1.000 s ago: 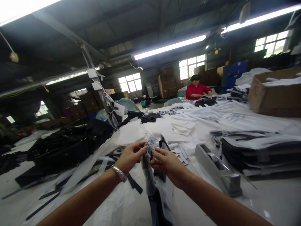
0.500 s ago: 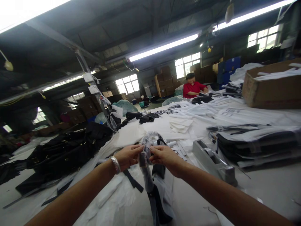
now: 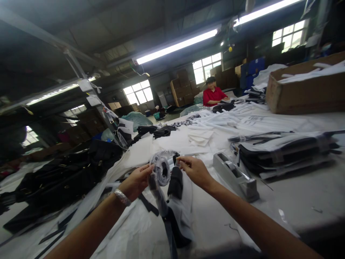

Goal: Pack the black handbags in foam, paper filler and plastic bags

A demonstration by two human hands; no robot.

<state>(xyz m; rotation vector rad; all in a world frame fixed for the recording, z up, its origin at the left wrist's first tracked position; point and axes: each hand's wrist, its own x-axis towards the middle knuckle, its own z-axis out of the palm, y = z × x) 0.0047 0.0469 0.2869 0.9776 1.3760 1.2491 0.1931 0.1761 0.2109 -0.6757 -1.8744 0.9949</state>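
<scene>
A dark strap in clear plastic wrap (image 3: 159,194) rises from a small black bag (image 3: 176,226) and curls into a loop at the top. My left hand (image 3: 138,180) is closed on the left side of that loop, thumb and fingers pinching the plastic. To the right of it, my right hand (image 3: 195,171) pinches at a dark end piece of the strap with a bit of clear film, above a black rolled part (image 3: 176,183); the fingertips partly hide what they grip. White wrapping sheet lies along the bag's right side.
A grey tape dispenser (image 3: 235,178) stands right of my right hand. Beyond it lie stacked plastic-wrapped black bags (image 3: 285,154) and a cardboard box (image 3: 304,88). Black bags (image 3: 67,180) are heaped at left. A person in red (image 3: 214,95) works across the table.
My right hand has moved off the loop to the dark piece at its right, so the hands are farther apart. The plastic loop now shows more openly. The view has shifted slightly.
</scene>
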